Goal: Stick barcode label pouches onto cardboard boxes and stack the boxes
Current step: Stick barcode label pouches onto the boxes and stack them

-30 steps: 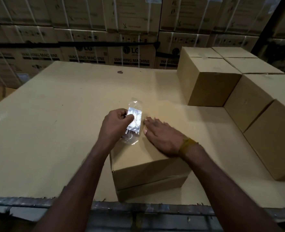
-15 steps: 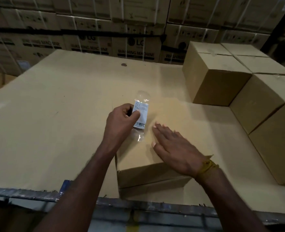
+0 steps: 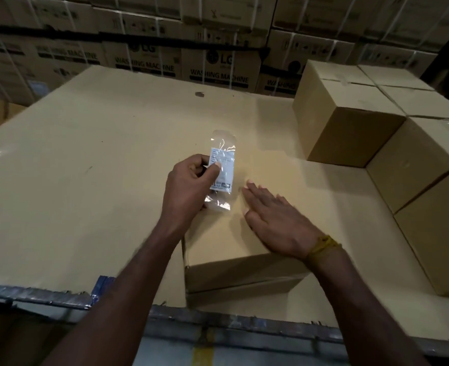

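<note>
The left hand [image 3: 191, 184] pinches the pouch [image 3: 222, 170] by its left edge, thumb over curled fingers, holding it just above the box [image 3: 226, 233], probably to line it up before sticking. The right hand [image 3: 276, 223] lies flat on the box lid, fingers straight and holding nothing, likely to steady it on the desk [image 3: 86, 154].

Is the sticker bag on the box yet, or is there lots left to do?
Not yet. The left hand pinches the label pouch over the box, not pressed flat. The right hand rests flat on the box top, steadying it. Other boxes already sit grouped at the right. Still left: stick the pouch down, then move this box over to them.
</note>
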The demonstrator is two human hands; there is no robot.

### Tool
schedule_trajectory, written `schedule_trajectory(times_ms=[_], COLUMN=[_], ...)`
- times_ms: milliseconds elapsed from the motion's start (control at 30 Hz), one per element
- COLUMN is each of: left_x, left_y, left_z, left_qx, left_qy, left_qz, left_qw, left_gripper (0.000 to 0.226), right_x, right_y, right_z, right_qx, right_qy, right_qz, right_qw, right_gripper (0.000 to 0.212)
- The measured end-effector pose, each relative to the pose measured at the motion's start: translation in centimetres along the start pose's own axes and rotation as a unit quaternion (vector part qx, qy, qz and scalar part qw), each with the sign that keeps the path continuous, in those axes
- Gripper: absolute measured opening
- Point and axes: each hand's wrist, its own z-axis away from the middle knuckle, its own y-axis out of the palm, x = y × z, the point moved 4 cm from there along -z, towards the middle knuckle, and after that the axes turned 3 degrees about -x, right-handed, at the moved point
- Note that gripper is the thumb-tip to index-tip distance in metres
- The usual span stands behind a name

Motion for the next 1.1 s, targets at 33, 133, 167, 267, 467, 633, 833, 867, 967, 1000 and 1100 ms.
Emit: schedule_trajectory(times_ms=[33,133,167,267,467,633,833,867,967,1000,1100], left_x=[0.0,0.1,0.2,0.4,0.6,0.3,0.5,0.6,0.7,0.7,0.7], left_y=[0.1,0.3,0.3,0.3,0.6,0.5,0.5,0.5,0.6,0.6,0.6], left_z=[0.0,0.0,0.0,-0.1,-0.6,0.0,-0.3,-0.4,-0.4,-0.4,-0.2], left_qx=[0.001,0.01,0.009,0.009,0.017,0.015,0.003,0.003,0.007,0.006,0.0], left_qy=[0.001,-0.001,-0.003,0.004,0.011,0.006,0.015,0.017,0.022,0.023,0.024], left_qz=[-0.002,0.001,0.0,-0.02,-0.033,0.002,0.025,0.021,0.015,0.017,0.02], left_qw=[1.0,1.0,1.0,1.0,0.999,1.0,1.0,1.0,1.0,1.0,1.0], left_gripper=[0.013,0.014,0.014,0.02,0.03,0.014,0.012,0.013,0.013,0.013,0.012], right_x=[-0.1,-0.5,-0.5,0.0,-0.3,-0.5,-0.1,-0.1,-0.1,-0.1,-0.2], right_y=[-0.3,-0.8,-0.7,0.6,-0.6,-0.6,0.7,0.5,-0.2,-0.3,-0.2], right_z=[-1.1,-2.6,-2.1,1.8,-0.2,-1.9,2.1,1.3,-1.9,-2.6,-2.1], right_qx=[-0.001,-0.014,-0.016,-0.006,0.002,-0.019,-0.014,-0.009,-0.021,-0.028,-0.03], right_qy=[0.001,-0.006,-0.012,-0.034,-0.033,-0.04,-0.045,-0.041,-0.035,-0.036,-0.044], right_qz=[-0.002,-0.008,-0.012,-0.009,-0.016,-0.003,0.0,-0.003,0.002,0.008,0.012], right_qw=[1.0,1.0,1.0,0.999,0.999,0.999,0.999,0.999,0.999,0.999,0.998], right_gripper=[0.058,0.058,0.058,0.058,0.056,0.058,0.068,0.064,0.057,0.058,0.06])
